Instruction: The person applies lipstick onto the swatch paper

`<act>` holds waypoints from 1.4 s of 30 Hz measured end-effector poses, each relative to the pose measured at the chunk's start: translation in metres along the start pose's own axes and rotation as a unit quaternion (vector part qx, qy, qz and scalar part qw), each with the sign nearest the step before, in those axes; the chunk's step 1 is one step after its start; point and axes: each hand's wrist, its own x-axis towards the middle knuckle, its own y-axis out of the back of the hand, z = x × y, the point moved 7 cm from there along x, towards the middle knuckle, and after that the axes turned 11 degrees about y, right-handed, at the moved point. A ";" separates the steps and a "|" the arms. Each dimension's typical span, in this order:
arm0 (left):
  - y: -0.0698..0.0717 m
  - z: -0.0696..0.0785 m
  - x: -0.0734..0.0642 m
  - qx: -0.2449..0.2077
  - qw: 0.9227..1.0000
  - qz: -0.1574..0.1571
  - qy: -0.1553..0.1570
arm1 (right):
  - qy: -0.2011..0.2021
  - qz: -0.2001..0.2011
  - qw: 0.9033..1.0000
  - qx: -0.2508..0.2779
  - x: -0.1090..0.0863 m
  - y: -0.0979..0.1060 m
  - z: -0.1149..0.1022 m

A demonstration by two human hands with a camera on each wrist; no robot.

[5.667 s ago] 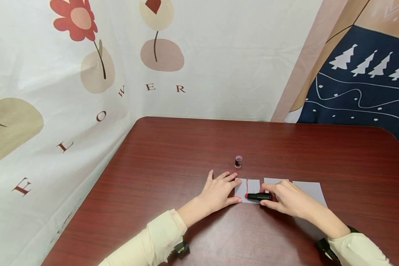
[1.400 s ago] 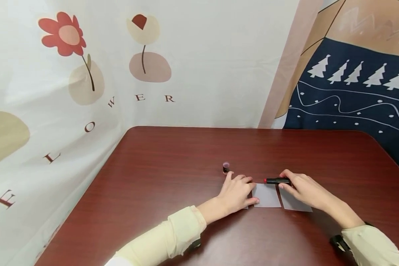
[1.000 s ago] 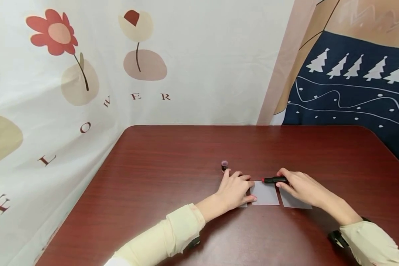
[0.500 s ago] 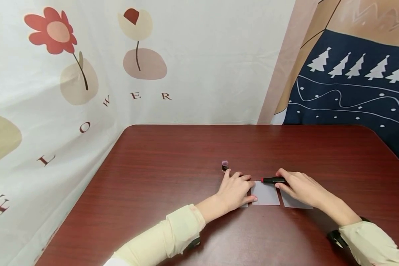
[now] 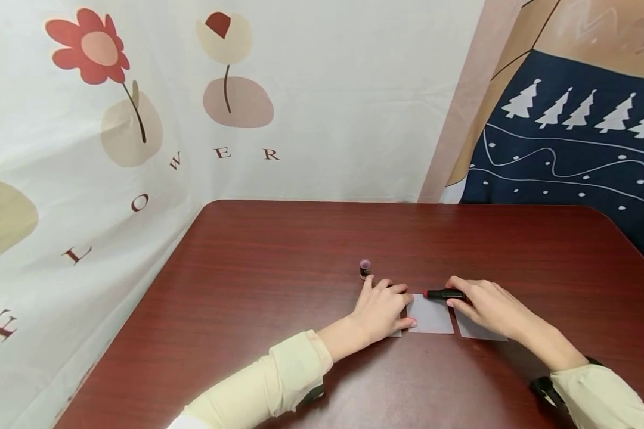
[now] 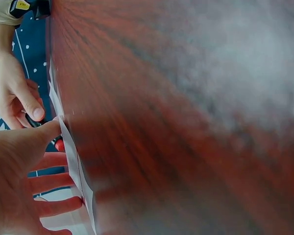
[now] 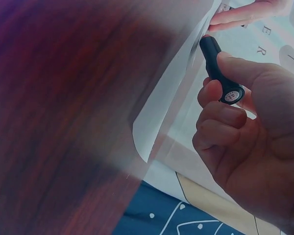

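My right hand (image 5: 485, 305) pinches a black lipstick (image 5: 443, 294) between thumb and fingers. Its red tip points left, right at the top edge of the middle white paper (image 5: 432, 319). In the right wrist view the round label on the lipstick's (image 7: 213, 61) base faces the camera. My left hand (image 5: 378, 314) lies with fingers spread over the left paper (image 5: 396, 335), its thumb and index fingertip at the middle sheet's left edge. Most of that left sheet is hidden. A third paper (image 5: 477, 329) sits partly beneath my right hand.
A small purplish see-through cap (image 5: 365, 269) with a dark band stands just beyond my left fingers. The brown wooden table (image 5: 279, 250) runs back to a white printed curtain (image 5: 343, 119). A navy cloth (image 5: 569, 155) hangs at the right.
Earlier the lipstick was on the left paper beside a red line. Since then both hands have shifted rightward, the left onto that sheet, the lipstick to the middle one's top edge. Little moves lately.
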 end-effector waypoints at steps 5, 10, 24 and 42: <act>0.001 0.000 -0.001 0.000 1.000 -0.001 0.004 | 0.011 0.004 1.000 0.004 0.000 0.001 -0.002; 0.001 0.000 -0.001 0.001 1.000 -0.008 0.006 | 0.018 0.004 1.000 0.011 0.000 0.001 -0.003; 0.000 -0.001 -0.003 -0.001 1.000 -0.001 0.008 | 0.013 -0.004 1.000 0.015 0.000 0.000 -0.007; 0.000 -0.001 -0.002 -0.002 1.000 0.001 0.011 | 0.034 -0.015 0.999 0.029 -0.003 0.001 -0.007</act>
